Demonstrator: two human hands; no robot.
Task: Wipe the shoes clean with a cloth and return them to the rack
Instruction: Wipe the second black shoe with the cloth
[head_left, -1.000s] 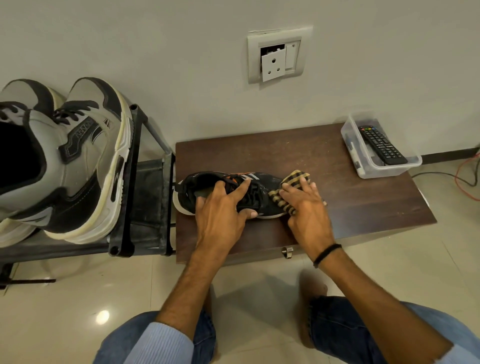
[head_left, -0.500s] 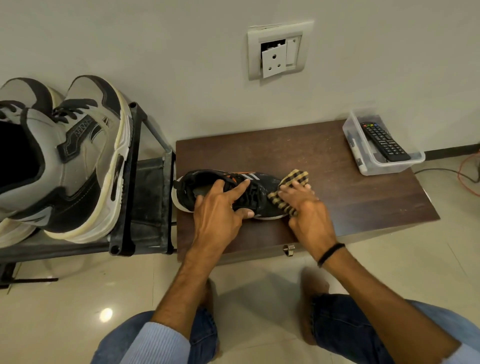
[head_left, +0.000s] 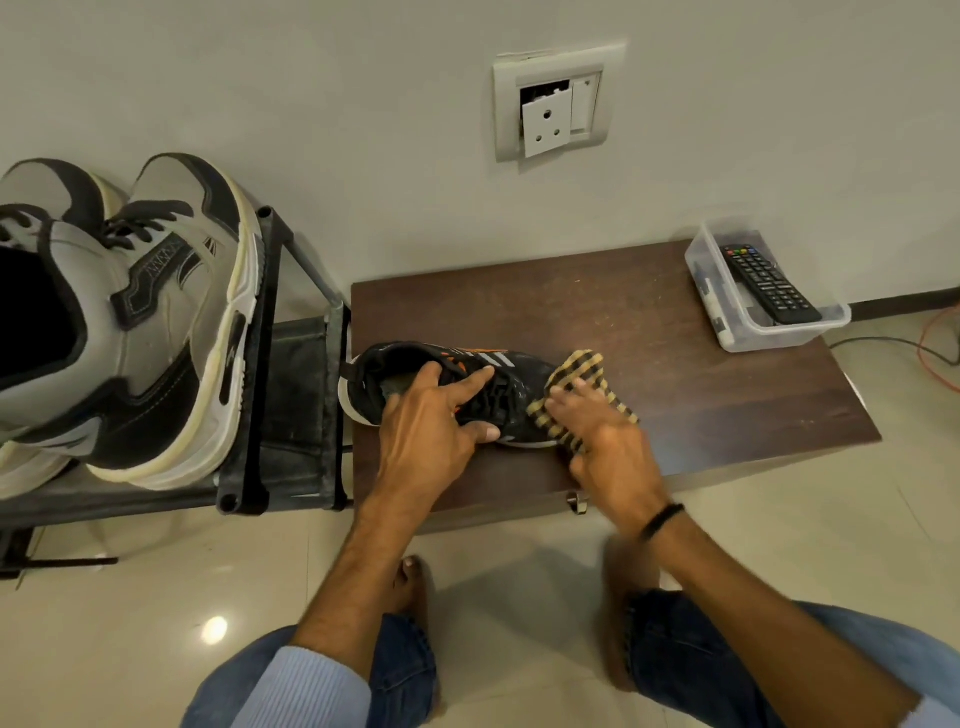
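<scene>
A small black shoe (head_left: 514, 371) with orange and white stripes lies on its side on the dark wooden table (head_left: 649, 332), heel towards the rack. My left hand (head_left: 431, 426) grips its middle, fingers over the laces and thumb under the sole. My right hand (head_left: 597, 426) presses a tan-and-black checked cloth (head_left: 584, 366) against the shoe's toe, fingers spread on the cloth. The dark metal shoe rack (head_left: 260, 364) stands to the left with a pair of grey-and-black sneakers (head_left: 156, 312) on its top shelf.
A clear plastic box (head_left: 769, 332) holding a black remote (head_left: 769, 286) sits at the table's far right corner. A wall socket (head_left: 558, 104) is on the wall behind. Cables (head_left: 930, 353) run on the tiled floor at right. My bare feet and knees are below the table.
My right hand with the cloth has slid a little left and nearer along the shoe's toe. My left hand keeps its hold on the shoe.
</scene>
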